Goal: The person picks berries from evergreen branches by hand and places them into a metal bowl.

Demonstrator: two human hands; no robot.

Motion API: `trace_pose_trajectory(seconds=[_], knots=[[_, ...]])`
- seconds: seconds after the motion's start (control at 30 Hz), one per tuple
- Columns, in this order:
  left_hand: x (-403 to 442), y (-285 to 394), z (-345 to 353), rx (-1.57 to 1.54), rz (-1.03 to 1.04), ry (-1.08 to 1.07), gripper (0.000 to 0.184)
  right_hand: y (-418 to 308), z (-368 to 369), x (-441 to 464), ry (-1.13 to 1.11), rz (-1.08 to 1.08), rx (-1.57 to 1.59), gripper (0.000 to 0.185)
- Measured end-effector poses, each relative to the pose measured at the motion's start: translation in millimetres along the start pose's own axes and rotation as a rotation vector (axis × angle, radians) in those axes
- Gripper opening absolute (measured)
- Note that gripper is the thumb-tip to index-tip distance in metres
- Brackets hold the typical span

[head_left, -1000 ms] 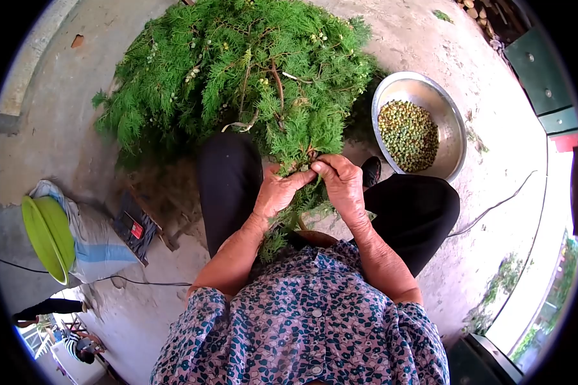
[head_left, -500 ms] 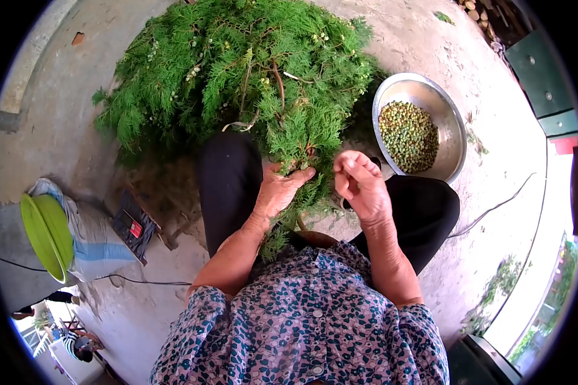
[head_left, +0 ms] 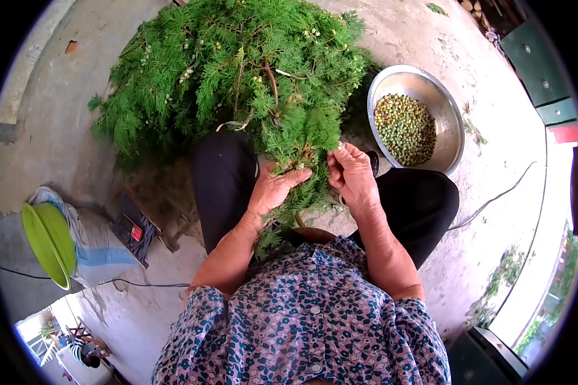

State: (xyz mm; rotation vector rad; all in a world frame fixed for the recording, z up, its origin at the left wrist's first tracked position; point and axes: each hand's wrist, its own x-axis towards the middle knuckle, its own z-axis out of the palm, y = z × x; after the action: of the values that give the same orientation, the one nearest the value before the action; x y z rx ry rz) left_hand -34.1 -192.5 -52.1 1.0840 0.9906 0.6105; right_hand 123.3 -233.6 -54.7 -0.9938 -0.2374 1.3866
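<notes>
A big heap of green conifer branches (head_left: 237, 70) with small pale cones lies in front of my knees. My left hand (head_left: 276, 190) is closed round a leafy branch (head_left: 311, 131) between my legs, its thumb across the stem. Just right of that branch, my right hand (head_left: 354, 172) is closed in a pinch at the edge of the foliage; a tiny pale thing shows at its fingertips, too small to name surely. To the right stands a metal bowl (head_left: 453, 131), partly filled with small green and brown cones (head_left: 404, 128).
A lime green basin (head_left: 48, 244) leans on a pale sack (head_left: 103, 250) at the left. A dark cable (head_left: 148, 283) runs along the floor. Green drawers (head_left: 536, 64) stand at the upper right. A person (head_left: 88, 353) is far off at the lower left.
My right hand left the branch with fingers loosely curled, then came back up to the foliage in a pinch. My left hand kept its hold. The whole view has shifted slightly.
</notes>
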Motion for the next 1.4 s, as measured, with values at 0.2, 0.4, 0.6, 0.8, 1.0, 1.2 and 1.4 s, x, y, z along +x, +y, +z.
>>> trace_pose_trajectory(seconds=[0.2, 0.4, 0.6, 0.8, 1.0, 1.2, 1.4], knots=[[-1, -3, 3, 0.174, 0.060, -0.008, 0.025, 12, 13, -8, 0.020, -0.327, -0.596, 0.024], [-4, 3, -1, 0.188, 0.042, -0.043, 0.027, 7, 14, -8, 0.000, -0.045, -0.351, 0.020], [5, -18, -11, 0.268, -0.021, 0.004, 0.035, 6, 14, -14, 0.069, 0.188, -0.012, 0.023], [-7, 13, -6, 0.491, -0.022, -0.169, 0.038, -1, 9, -14, -0.050, 0.063, -0.219, 0.023], [7, -13, -16, 0.504, -0.049, -0.014, 0.039, -19, -8, -10, -0.164, 0.006, 0.235, 0.015], [9, -21, -12, 0.450, 0.039, -0.101, 0.018, -21, 14, -15, -0.210, -0.061, -0.170, 0.009], [-1, 0, 3, 0.339, 0.255, 0.065, 0.018, 11, 26, -12, -0.076, -0.494, -1.032, 0.015]])
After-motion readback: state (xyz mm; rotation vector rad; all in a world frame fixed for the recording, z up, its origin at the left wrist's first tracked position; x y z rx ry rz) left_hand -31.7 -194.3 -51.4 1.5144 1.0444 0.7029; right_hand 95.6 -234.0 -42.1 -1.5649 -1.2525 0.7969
